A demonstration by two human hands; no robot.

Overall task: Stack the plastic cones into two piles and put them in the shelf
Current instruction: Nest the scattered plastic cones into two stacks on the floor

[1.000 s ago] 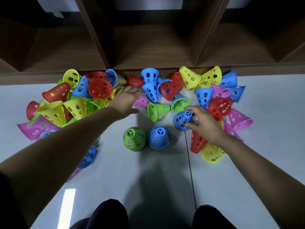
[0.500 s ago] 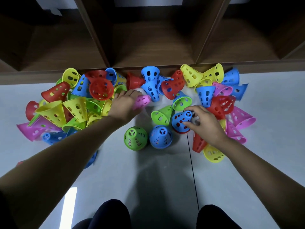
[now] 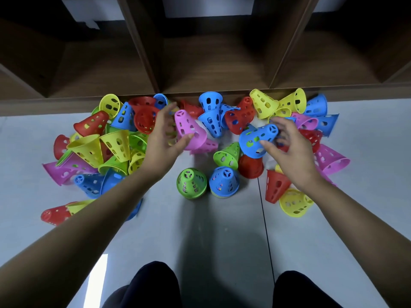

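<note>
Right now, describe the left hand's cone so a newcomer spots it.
Find the wooden shelf; the cone heap lies along its front. At the middle bay, the left hand grips a pink cone, the only pink one held.

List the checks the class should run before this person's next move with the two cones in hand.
1. Left hand grip on the pink cone: ok, thumb and fingers pinch it.
2. Right hand grip on the held blue cone: ok.
3. Pile bases ready: ok, the green cone and the standing blue cone stand wide end down, side by side on the floor.
4. Held cones turned wide end down for stacking: not ok, both are tilted.
5. Cones already nested under each base: cannot tell.
</note>
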